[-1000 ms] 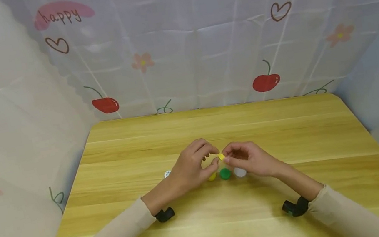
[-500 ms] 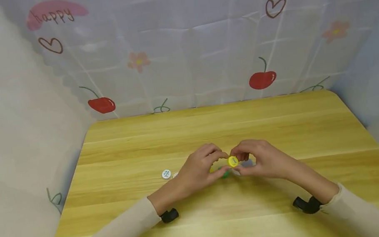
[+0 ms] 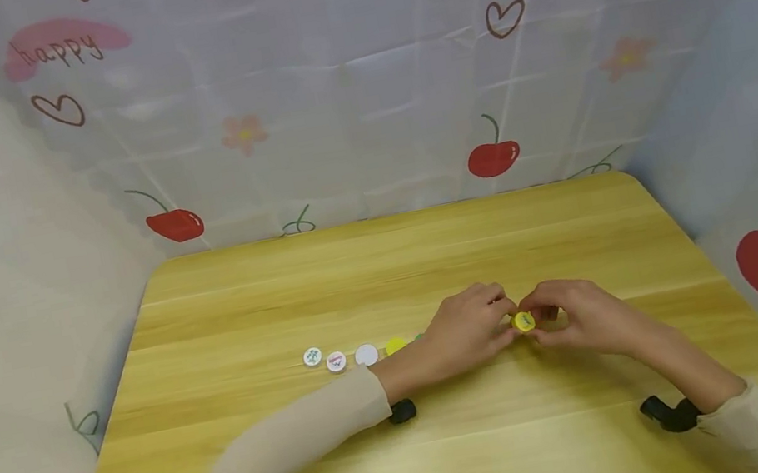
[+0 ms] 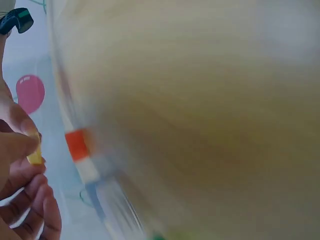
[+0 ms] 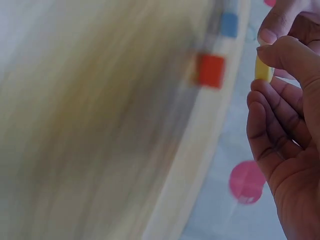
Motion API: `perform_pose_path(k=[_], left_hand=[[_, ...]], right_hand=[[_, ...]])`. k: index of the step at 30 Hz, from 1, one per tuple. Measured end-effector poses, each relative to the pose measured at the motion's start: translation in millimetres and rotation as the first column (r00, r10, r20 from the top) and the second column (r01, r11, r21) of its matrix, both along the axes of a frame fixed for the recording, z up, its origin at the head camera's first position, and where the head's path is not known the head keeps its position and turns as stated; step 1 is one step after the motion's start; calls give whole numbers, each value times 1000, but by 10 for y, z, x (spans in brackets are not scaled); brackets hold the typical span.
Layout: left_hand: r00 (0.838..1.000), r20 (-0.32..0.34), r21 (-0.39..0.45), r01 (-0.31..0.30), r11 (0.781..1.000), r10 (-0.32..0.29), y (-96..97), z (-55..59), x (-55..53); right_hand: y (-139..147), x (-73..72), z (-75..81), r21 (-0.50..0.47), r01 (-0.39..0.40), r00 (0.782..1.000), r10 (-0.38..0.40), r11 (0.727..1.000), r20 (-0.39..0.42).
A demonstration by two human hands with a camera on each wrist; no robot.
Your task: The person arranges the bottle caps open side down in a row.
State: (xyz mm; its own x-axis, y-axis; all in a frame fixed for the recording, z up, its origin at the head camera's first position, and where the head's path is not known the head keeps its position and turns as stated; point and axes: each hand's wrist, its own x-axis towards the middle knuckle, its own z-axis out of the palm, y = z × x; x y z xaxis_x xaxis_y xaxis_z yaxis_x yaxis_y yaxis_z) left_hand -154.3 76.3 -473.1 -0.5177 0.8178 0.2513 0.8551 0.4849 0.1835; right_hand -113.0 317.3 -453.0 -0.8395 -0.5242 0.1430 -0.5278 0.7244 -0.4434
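Observation:
A small round yellow bottle cap (image 3: 523, 321) with printing on its face is held between my two hands, its printed face turned up towards the head camera. My left hand (image 3: 468, 331) pinches it from the left, my right hand (image 3: 579, 313) from the right. Seen edge-on in the left wrist view, the yellow cap (image 4: 35, 152) sits between thumb and fingertips. The right wrist view likewise has the yellow cap (image 5: 263, 69) between my right thumb and fingers. Left of my hands lies a row of caps; my left hand partly hides a green cap (image 3: 419, 338) there.
On the wooden table (image 3: 370, 272) lie two printed white caps (image 3: 312, 356), a plain white cap (image 3: 365, 355) and a bright yellow cap (image 3: 395, 345). A blurred orange-red square (image 4: 77, 145) shows in the left wrist view. Patterned curtains (image 3: 360, 130) enclose the table.
Both hands have moved right together with the yellow cap, which turned from edge-on to face-up. More of the caps on the left are uncovered, and the head view has shifted.

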Motion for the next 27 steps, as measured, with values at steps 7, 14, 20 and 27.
perform_pose_path(k=[7,14,20,27], left_hand=[[995,-38,-154,-98,983,93,329,-98,-117],[992,-18,-253,-122,960,122,418,-142,-158],[992,1,-273,-124,954,129,447,-187,-156],[991,42,-284,-113,952,130,465,-193,-137]], right_hand=[[191,-159,-149,24,9,1000,-8,1000,-8],[235,-313,-255,47,-18,997,14,999,74],[219,-321,-300,82,-11,994,2,997,108],[289,-246,-250,138,19,995,-32,990,97]])
